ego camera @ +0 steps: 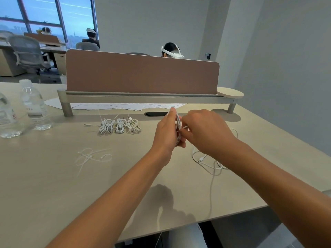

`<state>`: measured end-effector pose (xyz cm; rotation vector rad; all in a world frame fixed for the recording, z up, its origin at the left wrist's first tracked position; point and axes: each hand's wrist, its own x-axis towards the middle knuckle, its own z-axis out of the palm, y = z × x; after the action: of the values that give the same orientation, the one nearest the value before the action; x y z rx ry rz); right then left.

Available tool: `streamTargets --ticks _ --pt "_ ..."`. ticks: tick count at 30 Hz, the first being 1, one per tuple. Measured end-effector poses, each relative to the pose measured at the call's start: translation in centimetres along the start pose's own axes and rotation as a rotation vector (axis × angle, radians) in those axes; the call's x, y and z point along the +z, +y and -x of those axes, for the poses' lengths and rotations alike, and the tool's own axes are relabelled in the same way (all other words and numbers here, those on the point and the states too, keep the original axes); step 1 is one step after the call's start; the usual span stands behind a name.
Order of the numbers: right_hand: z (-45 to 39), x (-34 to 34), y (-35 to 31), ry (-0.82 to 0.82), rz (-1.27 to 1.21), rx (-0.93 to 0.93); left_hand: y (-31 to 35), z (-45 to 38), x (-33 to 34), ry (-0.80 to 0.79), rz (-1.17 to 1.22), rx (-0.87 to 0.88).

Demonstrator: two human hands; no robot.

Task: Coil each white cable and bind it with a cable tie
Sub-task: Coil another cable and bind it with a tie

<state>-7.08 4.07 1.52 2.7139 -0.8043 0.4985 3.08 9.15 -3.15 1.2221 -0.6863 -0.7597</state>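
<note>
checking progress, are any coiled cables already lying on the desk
Yes, several bundled white cables lie in a row on the desk near the shelf, left of the left hand.

A pale wood-grain desk (53, 190) carries everything. Two clear water bottles (34, 106) stand at its far left. A raised shelf on round legs (143, 99) spans the back, with white papers (125, 106) spread beneath it. Three bound cable coils (119, 126) lie side by side mid-desk, loose cable ties (91, 156) nearer (tangled together), and an uncoiled white cable (206, 161) trails at the right.
</note>
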Motion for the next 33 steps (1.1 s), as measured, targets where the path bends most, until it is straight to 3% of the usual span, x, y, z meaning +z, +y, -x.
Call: streamTargets --ticks 7,16,24,27,31,33 --pt "0.2 -1.5 1.7 -0.091 -0.294 0.03 0.4 -0.5 -1.4 0.04 0.036 -0.018" --pt "-0.5 -1.7 0.4 -0.161 -0.057 -0.063 0.4 0.2 -0.6 -0.032 0.026 -0.054" --pt "-0.5 -1.2 -0.1 -0.071 -0.008 0.018 0.2 0.1 -0.1 0.011 0.002 -0.037" --pt "-0.4 -1.2 0.7 -0.089 -0.182 0.157 0.2 -0.3 -0.6 0.036 0.035 -0.052" --pt "0.2 -0.6 2.5 -0.149 -0.781 0.349 0.4 -0.9 -1.9 0.052 0.089 -0.035" --pt "0.6 0.0 3.0 -0.108 -0.849 0.397 0.4 -0.9 -2.0 0.04 0.086 -0.03"
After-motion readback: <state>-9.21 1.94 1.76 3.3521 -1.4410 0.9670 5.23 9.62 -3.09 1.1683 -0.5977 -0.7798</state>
